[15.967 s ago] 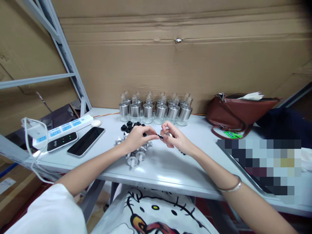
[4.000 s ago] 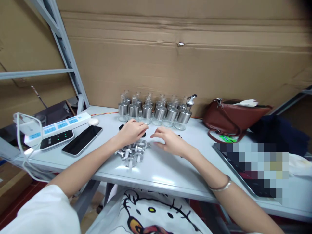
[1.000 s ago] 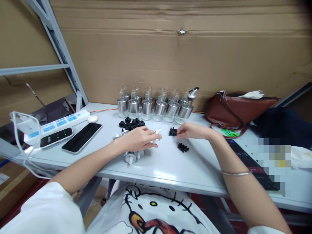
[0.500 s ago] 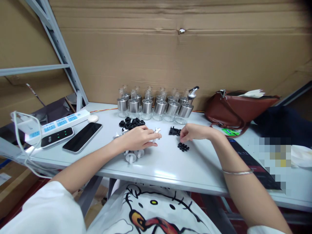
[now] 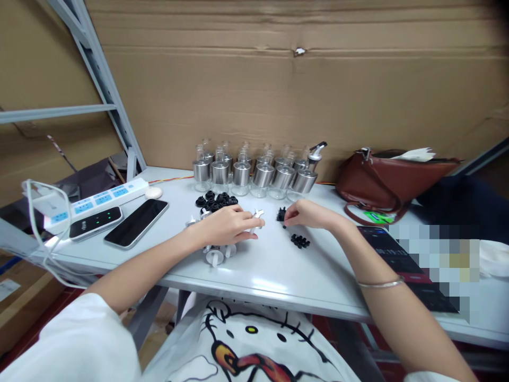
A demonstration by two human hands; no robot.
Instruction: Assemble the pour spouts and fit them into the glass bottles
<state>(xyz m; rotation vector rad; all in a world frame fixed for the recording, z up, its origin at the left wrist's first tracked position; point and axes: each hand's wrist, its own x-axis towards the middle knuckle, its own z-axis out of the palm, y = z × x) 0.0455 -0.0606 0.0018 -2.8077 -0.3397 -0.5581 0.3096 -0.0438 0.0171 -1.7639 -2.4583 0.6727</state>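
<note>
My left hand (image 5: 225, 226) lies palm down on a heap of white and silver pourer parts (image 5: 217, 255), its fingers curled loosely round one white part (image 5: 256, 214). My right hand (image 5: 309, 214) has its fingertips pinched at a small pile of black pieces (image 5: 281, 214); a second little black pile (image 5: 299, 241) lies just in front of its wrist. Behind the left hand sits a cluster of black ring caps (image 5: 216, 201). Along the back stand glass bottles with steel collars (image 5: 252, 172); the rightmost bottle (image 5: 314, 155) carries a fitted pourer.
On the grey table (image 5: 278, 270), a power strip (image 5: 95, 201), a power bank (image 5: 95, 222) and a dark phone (image 5: 137, 223) lie at the left. A brown handbag (image 5: 392, 178) stands at the back right, a dark tablet (image 5: 401, 260) in front of it. Cardboard lines the wall.
Since a second ago my right hand has slid slightly left onto the nearer black pile and pinched there. Since 4 s ago it left the middle of the table. My left hand has stayed put.
</note>
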